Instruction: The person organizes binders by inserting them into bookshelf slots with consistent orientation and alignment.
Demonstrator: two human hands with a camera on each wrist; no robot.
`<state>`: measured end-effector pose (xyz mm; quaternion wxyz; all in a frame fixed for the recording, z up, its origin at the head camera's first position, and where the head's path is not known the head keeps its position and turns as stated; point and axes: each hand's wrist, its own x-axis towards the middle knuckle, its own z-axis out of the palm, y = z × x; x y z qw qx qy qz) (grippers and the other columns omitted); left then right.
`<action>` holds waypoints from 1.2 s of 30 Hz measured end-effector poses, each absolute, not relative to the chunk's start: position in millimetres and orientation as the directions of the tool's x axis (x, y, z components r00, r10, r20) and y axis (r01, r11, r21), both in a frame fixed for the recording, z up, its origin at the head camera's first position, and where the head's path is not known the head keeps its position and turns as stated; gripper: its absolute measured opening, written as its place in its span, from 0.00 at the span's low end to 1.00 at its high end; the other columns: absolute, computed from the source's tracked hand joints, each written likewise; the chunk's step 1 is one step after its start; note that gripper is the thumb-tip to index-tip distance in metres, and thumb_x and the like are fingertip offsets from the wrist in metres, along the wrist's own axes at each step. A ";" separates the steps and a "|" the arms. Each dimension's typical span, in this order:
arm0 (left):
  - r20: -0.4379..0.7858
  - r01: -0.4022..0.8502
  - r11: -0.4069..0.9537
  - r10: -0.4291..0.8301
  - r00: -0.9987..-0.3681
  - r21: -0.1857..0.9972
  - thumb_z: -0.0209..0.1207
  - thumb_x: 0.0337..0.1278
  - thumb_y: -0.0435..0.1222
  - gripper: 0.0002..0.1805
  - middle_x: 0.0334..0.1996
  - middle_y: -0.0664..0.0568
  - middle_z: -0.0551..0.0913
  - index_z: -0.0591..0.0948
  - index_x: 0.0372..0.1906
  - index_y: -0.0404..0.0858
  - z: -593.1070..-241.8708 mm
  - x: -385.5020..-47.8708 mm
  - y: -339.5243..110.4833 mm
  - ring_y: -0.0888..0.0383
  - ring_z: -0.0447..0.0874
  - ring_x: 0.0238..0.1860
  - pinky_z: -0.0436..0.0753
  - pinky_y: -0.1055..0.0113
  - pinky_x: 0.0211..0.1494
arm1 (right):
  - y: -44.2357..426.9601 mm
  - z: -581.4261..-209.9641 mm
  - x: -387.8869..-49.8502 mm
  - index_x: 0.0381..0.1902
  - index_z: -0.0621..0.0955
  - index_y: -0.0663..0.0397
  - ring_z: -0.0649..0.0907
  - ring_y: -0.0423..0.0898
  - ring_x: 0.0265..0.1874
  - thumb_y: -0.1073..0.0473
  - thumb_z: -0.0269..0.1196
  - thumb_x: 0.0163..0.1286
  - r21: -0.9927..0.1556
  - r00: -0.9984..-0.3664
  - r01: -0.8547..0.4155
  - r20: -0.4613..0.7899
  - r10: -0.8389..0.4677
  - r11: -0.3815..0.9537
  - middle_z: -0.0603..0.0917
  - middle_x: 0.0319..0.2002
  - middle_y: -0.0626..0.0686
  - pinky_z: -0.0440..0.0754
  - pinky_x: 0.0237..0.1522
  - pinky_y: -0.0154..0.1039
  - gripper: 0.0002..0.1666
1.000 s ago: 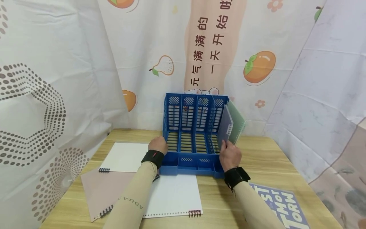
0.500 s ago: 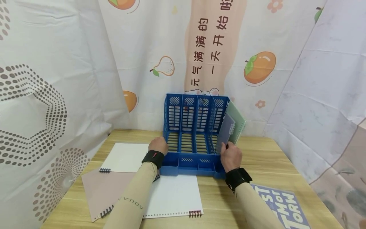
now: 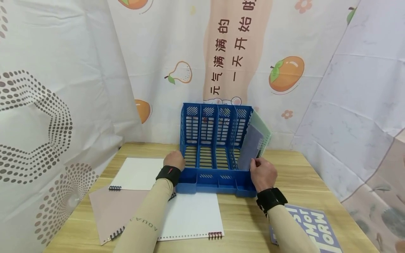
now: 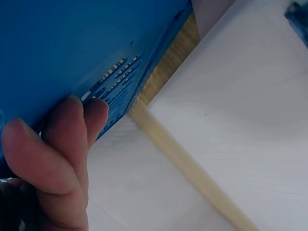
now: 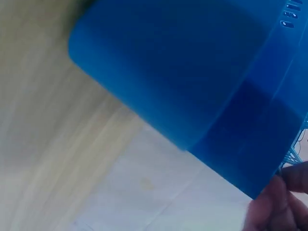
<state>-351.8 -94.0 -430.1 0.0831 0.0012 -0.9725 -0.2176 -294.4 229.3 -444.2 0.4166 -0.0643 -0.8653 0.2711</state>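
A blue file rack (image 3: 205,188) with several upright compartments stands at the back of the table. My left hand (image 3: 174,161) grips its left side; in the left wrist view, curled fingers (image 4: 62,139) lie against the outer blue wall, the thumb's hold hidden. At the rack's right front corner, my right hand (image 3: 263,174) pinches the wall edge, with fingertips (image 5: 275,199) at the blue corner in the right wrist view. A purple spiral notebook (image 3: 251,142) leans in the rightmost compartment. Behind it a pale green spiral notebook (image 3: 260,123) shows, its spiral edge jutting out to the right.
Left of the rack lie a white notebook (image 3: 136,174) and a pinkish one (image 3: 110,211). A white spiral notebook (image 3: 196,214) lies before the rack. A purple lettered notebook (image 3: 316,225) is partly under my right forearm. A printed curtain (image 3: 158,45) hangs behind.
My right hand has left the purple notebook and shifted right to the rack's corner. The purple notebook has tilted and sunk deeper against the green one. My left hand stays in place.
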 end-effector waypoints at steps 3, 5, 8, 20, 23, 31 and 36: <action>0.154 0.027 0.907 -0.042 -0.987 0.420 0.64 0.63 0.33 0.09 0.26 0.45 0.84 0.83 0.28 0.34 -430.5 -352.1 -94.6 0.49 0.83 0.28 0.83 0.53 0.34 | 229.5 -449.8 -293.7 0.30 0.88 0.66 0.85 0.57 0.21 0.62 0.69 0.67 -0.515 -0.601 -0.186 0.733 0.318 0.837 0.87 0.24 0.62 0.81 0.27 0.54 0.10; 0.151 0.024 0.909 -0.043 -0.988 0.417 0.64 0.64 0.33 0.08 0.26 0.45 0.84 0.84 0.29 0.34 -430.1 -352.3 -94.7 0.49 0.83 0.28 0.83 0.54 0.34 | 229.0 -452.8 -292.7 0.30 0.88 0.66 0.85 0.58 0.21 0.64 0.69 0.66 -0.525 -0.577 -0.219 0.750 0.325 0.823 0.87 0.24 0.62 0.81 0.26 0.55 0.09; 0.154 0.021 0.910 -0.048 -0.987 0.415 0.63 0.64 0.33 0.08 0.26 0.44 0.84 0.83 0.29 0.34 -428.4 -351.8 -94.6 0.49 0.83 0.28 0.83 0.53 0.34 | 228.6 -456.9 -291.9 0.29 0.88 0.66 0.85 0.59 0.22 0.64 0.70 0.64 -0.558 -0.570 -0.214 0.738 0.362 0.802 0.87 0.24 0.62 0.81 0.28 0.55 0.08; 0.137 0.004 0.911 -0.058 -0.989 0.413 0.64 0.64 0.34 0.09 0.26 0.44 0.84 0.84 0.30 0.34 -426.7 -350.0 -93.0 0.49 0.83 0.27 0.84 0.53 0.33 | 229.2 -463.6 -288.4 0.28 0.84 0.64 0.85 0.58 0.25 0.65 0.74 0.58 -0.636 -0.575 -0.179 0.687 0.445 0.751 0.86 0.25 0.61 0.78 0.31 0.52 0.08; 0.134 0.000 0.910 -0.061 -0.989 0.416 0.64 0.64 0.35 0.08 0.27 0.44 0.84 0.84 0.31 0.34 -425.7 -349.0 -93.0 0.48 0.84 0.28 0.84 0.52 0.34 | 229.6 -463.5 -287.4 0.30 0.84 0.64 0.85 0.57 0.25 0.65 0.75 0.58 -0.641 -0.566 -0.185 0.689 0.453 0.745 0.86 0.25 0.61 0.78 0.31 0.52 0.09; 0.150 0.010 0.911 -0.057 -0.987 0.412 0.65 0.64 0.36 0.09 0.27 0.44 0.85 0.84 0.31 0.34 -428.4 -349.8 -94.1 0.48 0.84 0.29 0.84 0.53 0.33 | 232.0 -463.0 -284.8 0.34 0.85 0.64 0.84 0.56 0.25 0.63 0.77 0.58 -0.647 -0.574 -0.166 0.677 0.461 0.744 0.86 0.26 0.61 0.77 0.31 0.49 0.12; 0.155 0.018 0.909 -0.051 -0.987 0.416 0.65 0.63 0.35 0.09 0.26 0.44 0.84 0.84 0.29 0.33 -426.8 -349.0 -93.9 0.49 0.83 0.27 0.84 0.53 0.33 | 232.6 -459.8 -280.0 0.38 0.85 0.66 0.85 0.57 0.27 0.61 0.77 0.58 -0.649 -0.584 -0.172 0.673 0.454 0.741 0.86 0.28 0.62 0.79 0.33 0.50 0.16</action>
